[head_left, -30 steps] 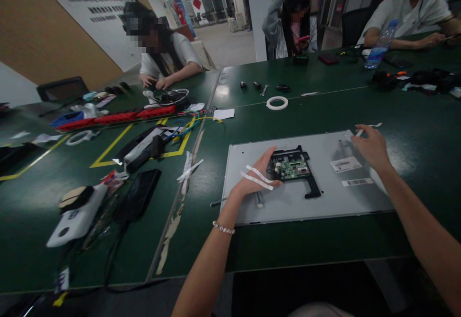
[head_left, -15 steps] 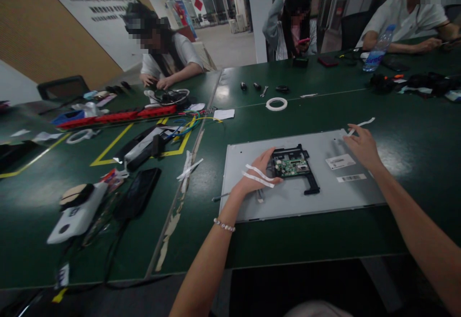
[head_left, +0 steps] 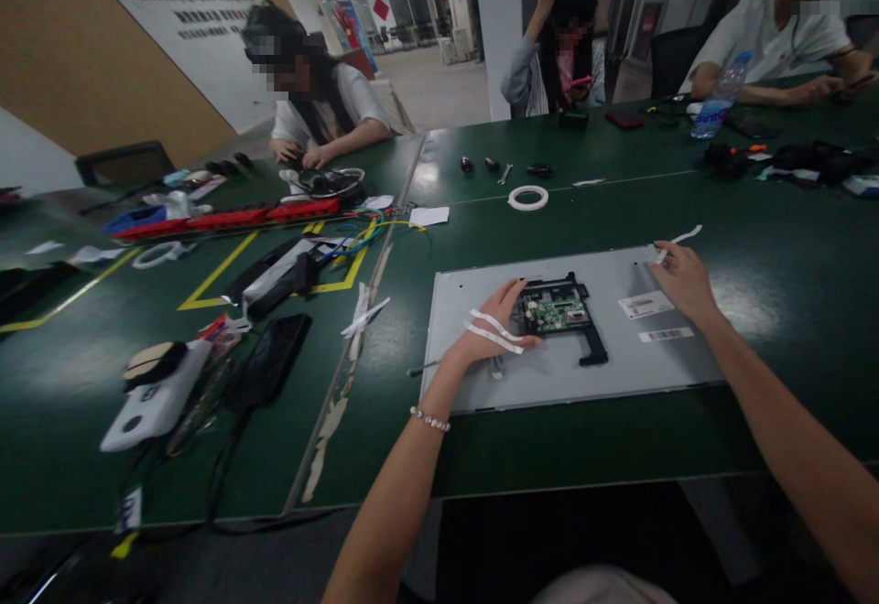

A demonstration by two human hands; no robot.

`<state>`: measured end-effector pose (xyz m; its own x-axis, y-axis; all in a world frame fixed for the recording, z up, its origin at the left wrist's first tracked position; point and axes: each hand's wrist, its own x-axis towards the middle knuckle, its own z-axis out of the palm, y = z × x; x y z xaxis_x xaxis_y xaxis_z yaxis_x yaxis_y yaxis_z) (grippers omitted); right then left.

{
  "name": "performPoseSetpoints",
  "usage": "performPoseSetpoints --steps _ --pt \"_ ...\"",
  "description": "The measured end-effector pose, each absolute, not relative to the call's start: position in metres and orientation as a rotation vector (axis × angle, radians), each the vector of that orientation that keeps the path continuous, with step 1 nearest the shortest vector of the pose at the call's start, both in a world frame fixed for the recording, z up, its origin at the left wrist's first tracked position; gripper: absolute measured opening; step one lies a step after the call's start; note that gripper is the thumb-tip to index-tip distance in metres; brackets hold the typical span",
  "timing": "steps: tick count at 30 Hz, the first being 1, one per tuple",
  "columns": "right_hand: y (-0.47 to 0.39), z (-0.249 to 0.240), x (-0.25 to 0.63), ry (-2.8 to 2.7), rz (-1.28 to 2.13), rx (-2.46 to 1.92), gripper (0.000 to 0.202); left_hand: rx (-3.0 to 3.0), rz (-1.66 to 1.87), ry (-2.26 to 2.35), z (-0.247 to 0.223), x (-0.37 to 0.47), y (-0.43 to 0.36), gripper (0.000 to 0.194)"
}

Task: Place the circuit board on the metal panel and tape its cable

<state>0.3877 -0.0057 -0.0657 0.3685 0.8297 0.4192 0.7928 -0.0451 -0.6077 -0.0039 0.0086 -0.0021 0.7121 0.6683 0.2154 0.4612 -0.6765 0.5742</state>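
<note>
A flat grey panel (head_left: 473, 384) lies on the green table, bearing two white labels. On its middle sits a black bracket (head_left: 594, 344) framing a green circuit board (head_left: 558, 313). My left hand (head_left: 489, 322) rests at the bracket's left side, fingers and thumb stretched apart; two white strips (head_left: 495, 333) cling across its back. At the panel's far right corner, my right hand (head_left: 685, 282) pinches a thin white tape strip (head_left: 687, 235), whose loose end sticks up to the right. My fingers hide the part of the strip nearest the corner.
Beyond the panel lie a white tape roll (head_left: 528, 199) and a small wrench (head_left: 505, 174). To the left are a black phone (head_left: 269, 361), a white device (head_left: 157, 398), cables and a red power strip (head_left: 233, 219). Three people sit across the table; a water bottle (head_left: 721, 96) stands at right.
My right hand has shifted slightly left with the tape strip, and its fingers have drawn closer together at the panel's corner. My left hand stays beside the bracket.
</note>
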Motion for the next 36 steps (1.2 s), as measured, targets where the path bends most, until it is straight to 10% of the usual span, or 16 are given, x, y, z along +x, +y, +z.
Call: performPoseSetpoints --steps 22,36 --pt "-0.021 -0.032 0.36 -1.366 0.063 -1.672 0.039 2.524 0.573 0.865 -0.005 -0.003 0.006 0.062" --pt "-0.051 0.017 0.28 -1.347 1.329 -1.015 0.038 2.197 0.887 0.919 0.015 0.01 0.001 0.037"
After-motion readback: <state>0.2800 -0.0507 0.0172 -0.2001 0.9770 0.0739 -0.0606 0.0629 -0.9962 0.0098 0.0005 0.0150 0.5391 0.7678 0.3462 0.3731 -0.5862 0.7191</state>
